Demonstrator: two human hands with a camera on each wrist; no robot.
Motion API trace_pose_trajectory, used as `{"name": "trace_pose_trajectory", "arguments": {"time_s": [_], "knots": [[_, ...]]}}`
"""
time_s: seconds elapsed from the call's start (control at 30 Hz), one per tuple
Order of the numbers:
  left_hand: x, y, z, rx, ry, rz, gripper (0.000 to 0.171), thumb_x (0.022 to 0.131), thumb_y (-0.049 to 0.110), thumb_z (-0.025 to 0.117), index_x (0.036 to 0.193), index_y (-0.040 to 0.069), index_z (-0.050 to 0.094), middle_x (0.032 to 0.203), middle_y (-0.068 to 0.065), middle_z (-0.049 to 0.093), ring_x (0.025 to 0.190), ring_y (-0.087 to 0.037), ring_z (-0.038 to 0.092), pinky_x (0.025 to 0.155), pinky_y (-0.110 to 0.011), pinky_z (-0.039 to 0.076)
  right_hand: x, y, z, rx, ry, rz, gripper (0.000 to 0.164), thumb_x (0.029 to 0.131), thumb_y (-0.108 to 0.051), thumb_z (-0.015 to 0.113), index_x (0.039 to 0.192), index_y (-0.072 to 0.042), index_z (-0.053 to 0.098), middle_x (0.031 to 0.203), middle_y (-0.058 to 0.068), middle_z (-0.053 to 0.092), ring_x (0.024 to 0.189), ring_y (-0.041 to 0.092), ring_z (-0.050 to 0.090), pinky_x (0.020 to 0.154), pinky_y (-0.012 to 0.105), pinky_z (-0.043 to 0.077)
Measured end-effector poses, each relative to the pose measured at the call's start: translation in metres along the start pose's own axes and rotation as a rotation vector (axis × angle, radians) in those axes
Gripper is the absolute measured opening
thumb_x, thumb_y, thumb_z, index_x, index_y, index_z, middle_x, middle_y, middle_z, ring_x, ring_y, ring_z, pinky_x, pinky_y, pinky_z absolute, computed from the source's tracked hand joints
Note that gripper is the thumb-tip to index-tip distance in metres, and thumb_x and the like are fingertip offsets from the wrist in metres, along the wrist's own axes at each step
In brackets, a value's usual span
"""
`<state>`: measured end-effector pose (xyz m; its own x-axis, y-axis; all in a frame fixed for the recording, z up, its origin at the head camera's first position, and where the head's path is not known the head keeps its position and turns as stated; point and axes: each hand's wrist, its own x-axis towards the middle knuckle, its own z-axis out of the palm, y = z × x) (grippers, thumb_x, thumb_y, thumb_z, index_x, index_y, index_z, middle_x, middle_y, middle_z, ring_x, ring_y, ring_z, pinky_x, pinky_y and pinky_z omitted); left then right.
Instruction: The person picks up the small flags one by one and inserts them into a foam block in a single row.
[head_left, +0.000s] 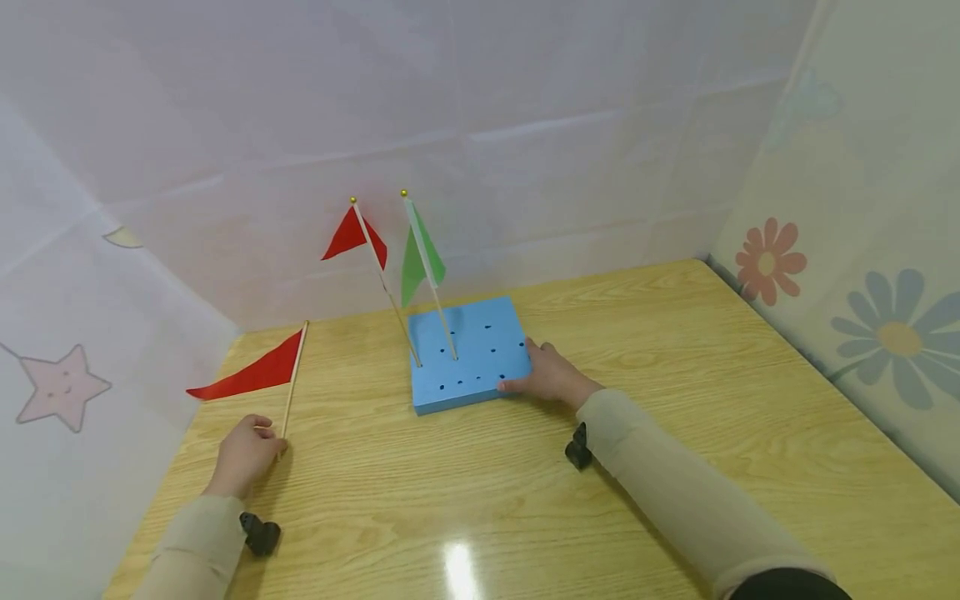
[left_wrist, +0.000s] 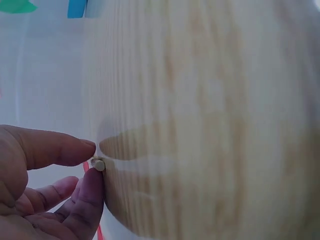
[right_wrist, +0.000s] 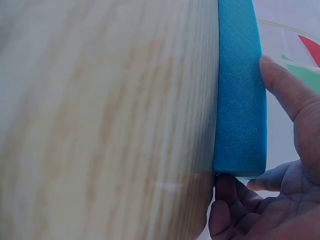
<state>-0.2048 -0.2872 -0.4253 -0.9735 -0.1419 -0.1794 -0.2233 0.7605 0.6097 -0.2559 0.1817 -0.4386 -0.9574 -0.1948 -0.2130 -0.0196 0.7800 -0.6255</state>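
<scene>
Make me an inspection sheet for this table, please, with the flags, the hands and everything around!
Surface: wood-grain table, with a bright shine at the bottom of the head view.
Job's things: blue foam block with holes; upright red flag and green flag planted in it, both leaning; red pennant off the block.
Clutter: nothing seen.
Hands: left hand pinches the red pennant's near end; right hand grips the block's right side.
Cables: nothing seen.
Surroundings: pale wall coverings, printed with a pink star and flowers.
</scene>
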Motion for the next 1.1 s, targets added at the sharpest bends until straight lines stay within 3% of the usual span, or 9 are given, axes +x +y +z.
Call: {"name": "trace_pose_trajectory", "arguments": {"time_s": [0.13, 0.27, 0.57, 0.87, 1.1], "knots": [[0.0024, -0.0002, -0.0015, 0.067, 0.009, 0.045, 0.043, 0.088, 0.006, 0.064, 0.121, -0.018, 0.048, 0.106, -0.029, 0.06, 0.095, -0.039, 0.059, 0.081, -0.046, 0.05, -0.0003, -0.0002, 0.0003, 0.006, 0.001, 0.0, 0.112, 0.091, -0.051, 0.076, 0.161, 0.007, 0.011, 0.156, 0.036, 0.027, 0.141, 0.046, 0.039, 0.113, 0.056, 0.037], [0.0055, 0.0008, -0.0022, 0.115, 0.007, 0.073, 0.043, 0.087, 0.002, 0.062, 0.122, -0.021, 0.049, 0.108, -0.034, 0.062, 0.096, -0.043, 0.063, 0.083, -0.052, 0.053, 0.0009, 0.0008, -0.0002, 0.004, -0.001, -0.005, 0.112, 0.092, -0.051, 0.076, 0.161, 0.008, 0.01, 0.157, 0.036, 0.026, 0.142, 0.046, 0.039, 0.113, 0.056, 0.037], [0.0044, 0.0034, 0.0018, 0.14, -0.058, 0.075, 0.049, 0.089, 0.002, 0.054, 0.129, -0.025, 0.044, 0.115, -0.037, 0.061, 0.104, -0.048, 0.059, 0.089, -0.055, 0.05, 0.002, 0.0032, 0.0029, 0.006, 0.001, -0.003, 0.113, 0.091, -0.052, 0.076, 0.162, 0.007, 0.011, 0.159, 0.036, 0.024, 0.144, 0.046, 0.036, 0.114, 0.056, 0.036], [0.0043, 0.0065, 0.0041, 0.042, -0.064, 0.067, 0.054, 0.094, 0.007, 0.053, 0.136, -0.024, 0.039, 0.123, -0.039, 0.057, 0.111, -0.05, 0.057, 0.091, -0.054, 0.05, -0.0001, 0.0012, 0.0027, 0.013, 0.017, -0.008, 0.112, 0.091, -0.051, 0.077, 0.161, 0.008, 0.012, 0.157, 0.036, 0.026, 0.142, 0.046, 0.039, 0.112, 0.056, 0.037], [0.005, 0.0021, 0.0075, -0.087, -0.057, 0.033, 0.051, 0.097, 0.007, 0.053, 0.136, -0.022, 0.041, 0.121, -0.037, 0.058, 0.106, -0.041, 0.059, 0.078, -0.032, 0.052, -0.0003, 0.0009, 0.0039, 0.002, 0.017, 0.006, 0.112, 0.091, -0.051, 0.077, 0.161, 0.007, 0.013, 0.157, 0.035, 0.027, 0.141, 0.045, 0.04, 0.113, 0.055, 0.038]]}}
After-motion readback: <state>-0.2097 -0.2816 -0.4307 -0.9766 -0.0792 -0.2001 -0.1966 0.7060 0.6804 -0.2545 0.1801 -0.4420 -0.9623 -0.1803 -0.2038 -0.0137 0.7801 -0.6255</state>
